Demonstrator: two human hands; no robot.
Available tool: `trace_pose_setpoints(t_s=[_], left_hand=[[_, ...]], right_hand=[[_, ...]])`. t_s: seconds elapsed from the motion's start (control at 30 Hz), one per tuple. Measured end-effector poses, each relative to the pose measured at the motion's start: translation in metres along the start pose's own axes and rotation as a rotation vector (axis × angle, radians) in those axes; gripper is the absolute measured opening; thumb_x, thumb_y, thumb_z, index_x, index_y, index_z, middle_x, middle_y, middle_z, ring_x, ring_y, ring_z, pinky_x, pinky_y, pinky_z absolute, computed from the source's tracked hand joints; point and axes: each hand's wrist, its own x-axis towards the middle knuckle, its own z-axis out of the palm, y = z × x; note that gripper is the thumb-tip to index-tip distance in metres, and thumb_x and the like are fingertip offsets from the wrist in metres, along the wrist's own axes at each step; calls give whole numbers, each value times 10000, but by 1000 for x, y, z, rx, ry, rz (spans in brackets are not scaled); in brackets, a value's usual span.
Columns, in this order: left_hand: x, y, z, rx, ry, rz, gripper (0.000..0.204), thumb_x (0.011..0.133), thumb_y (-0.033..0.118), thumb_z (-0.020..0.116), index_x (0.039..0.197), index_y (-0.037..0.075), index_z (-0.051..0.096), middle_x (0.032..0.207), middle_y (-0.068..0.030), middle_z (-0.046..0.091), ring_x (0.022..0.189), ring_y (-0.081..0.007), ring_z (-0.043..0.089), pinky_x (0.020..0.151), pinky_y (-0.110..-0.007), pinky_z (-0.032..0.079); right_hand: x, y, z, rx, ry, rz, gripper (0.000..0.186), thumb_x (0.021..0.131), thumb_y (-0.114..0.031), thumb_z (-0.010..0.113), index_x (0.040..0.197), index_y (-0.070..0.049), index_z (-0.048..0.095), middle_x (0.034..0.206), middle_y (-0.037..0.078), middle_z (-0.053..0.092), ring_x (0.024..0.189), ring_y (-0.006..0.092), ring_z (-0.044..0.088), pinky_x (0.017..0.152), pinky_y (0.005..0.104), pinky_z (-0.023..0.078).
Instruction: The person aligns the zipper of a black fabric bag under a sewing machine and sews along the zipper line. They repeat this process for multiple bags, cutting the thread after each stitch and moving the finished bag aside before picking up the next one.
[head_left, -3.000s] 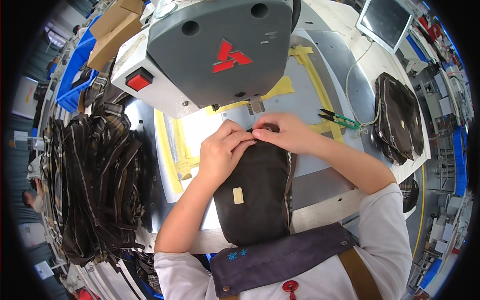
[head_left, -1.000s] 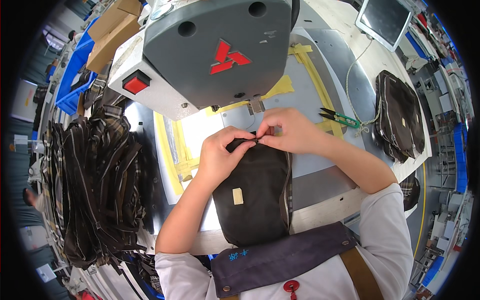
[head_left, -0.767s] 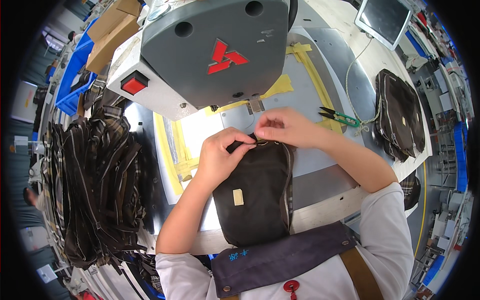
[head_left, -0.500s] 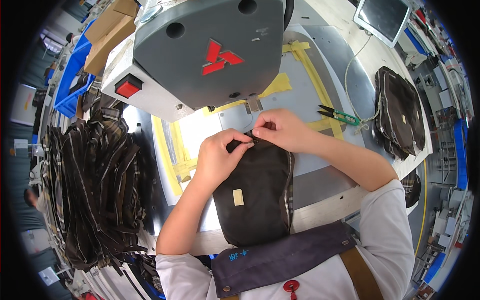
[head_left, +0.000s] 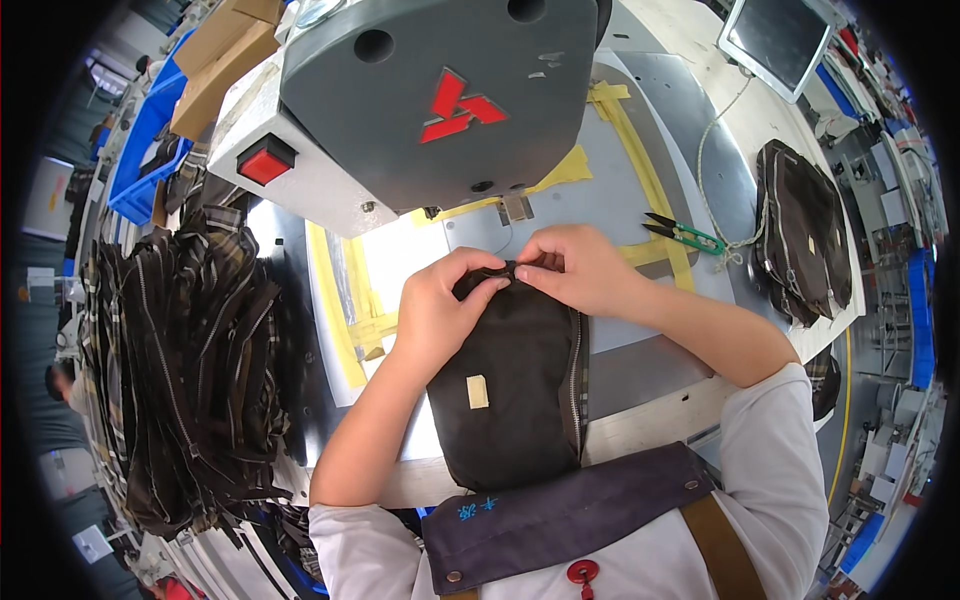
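Observation:
A dark brown fabric bag piece [head_left: 505,390] with a metal zipper along its right side and a small pale patch lies on the work plate, its lower end at my apron. My left hand [head_left: 440,300] pinches its top edge between thumb and fingers. Just to the right, my right hand [head_left: 575,270] grips the same edge with thumb and index finger. The detail between my fingertips is too small to make out. Above my hands hangs a grey machine head [head_left: 440,125], and green-handled thread snips [head_left: 700,238] lie to their right, tied to a cord.
A large heap of zippered plaid-lined pieces [head_left: 175,370] is at left, beside a blue bin [head_left: 135,190] and cardboard boxes [head_left: 220,70]. At right are stacked brown pieces [head_left: 800,230] and a tablet [head_left: 775,45]. A co-worker [head_left: 65,385] shows at the far left.
My fingers have shifted slightly along the top edge, staying pinched on it. Since half a second ago the machine appears a little farther right in the view.

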Motion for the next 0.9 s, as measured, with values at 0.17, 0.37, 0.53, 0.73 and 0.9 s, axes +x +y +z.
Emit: trace_pose_setpoints(t_s=[0.17, 0.37, 0.53, 0.73, 0.9], left_hand=[[3, -10, -5, 316, 92, 552, 112, 735, 35, 758, 803, 75, 679, 1023, -47, 687, 742, -218, 667, 606, -297, 543], [3, -5, 4, 84, 75, 172, 115, 756, 75, 766, 831, 49, 682, 985, -60, 701, 748, -215, 669, 670, -309, 539], [5, -4, -4, -7, -94, -101, 169, 789, 129, 760, 875, 8, 680, 845, -80, 711, 738, -229, 673, 706, -321, 522], [-2, -1, 1, 186, -53, -41, 171, 816, 124, 746, 915, -3, 686, 814, -80, 707, 710, -174, 652, 679, -293, 506], [-1, -5, -3, 3, -46, -86, 168, 809, 96, 747, 936, 0, 693, 813, -98, 711, 707, -173, 662, 676, -279, 508]], right_hand=[[4, -1, 2, 48, 63, 94, 169, 862, -130, 662, 920, 28, 677, 822, 113, 696, 744, 171, 651, 684, 304, 506], [0, 3, 7, 4, 76, -92, 158, 855, -128, 666, 913, 18, 681, 812, 109, 693, 713, 168, 641, 663, 301, 501], [-1, 0, 6, -8, 61, -110, 146, 851, -133, 665, 894, 6, 683, 758, 94, 679, 672, 170, 630, 631, 306, 493], [8, -6, 1, -167, -12, -51, 183, 860, -188, 667, 874, -7, 685, 737, 94, 680, 651, 171, 619, 619, 311, 488], [9, 1, 3, 1, 2, -30, 177, 868, -179, 674, 861, -3, 669, 737, 68, 669, 661, 131, 597, 622, 297, 479]])
